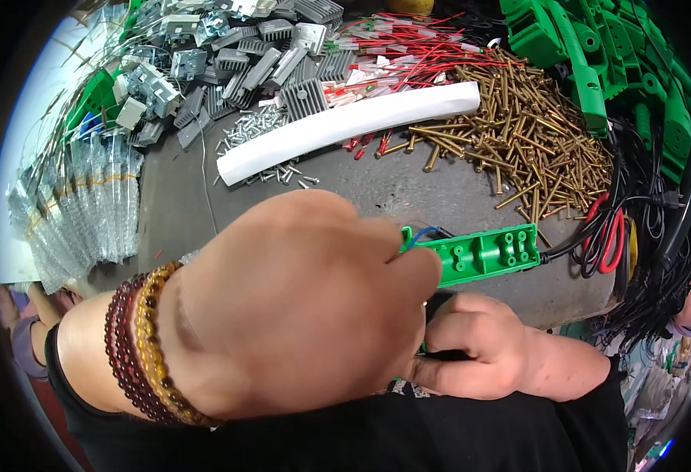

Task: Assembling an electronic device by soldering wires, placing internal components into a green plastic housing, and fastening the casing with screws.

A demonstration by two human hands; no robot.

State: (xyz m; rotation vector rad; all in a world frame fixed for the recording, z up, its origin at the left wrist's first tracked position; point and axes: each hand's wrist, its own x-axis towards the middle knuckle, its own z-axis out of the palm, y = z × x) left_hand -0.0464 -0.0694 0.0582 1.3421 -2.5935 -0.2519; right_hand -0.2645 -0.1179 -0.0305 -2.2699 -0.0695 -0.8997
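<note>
My left hand (306, 299), with bead bracelets on its wrist, is large in the middle of the view. Its fingers are curled and overlap the left end of an open green plastic housing (487, 258), hiding what they grip. Molded posts show inside the housing. A blue wire (422, 234) comes out by its left end, and a black cord (558, 250) leaves its right end. Below the housing my right hand (479, 346) is closed, thumb and fingers pressed together beside the left hand. Small bits of green show between the hands; what the right one pinches is hidden.
A curved white strip (349, 130) lies across the table beyond my hands. Behind it are silver screws (255, 130), finned metal heat sinks (274, 67) and red wires (416, 39). Long brass screws (534, 134), green housings (589, 47) and red-handled cutters (609, 236) lie right; bubble-wrap sleeves (86, 204) left.
</note>
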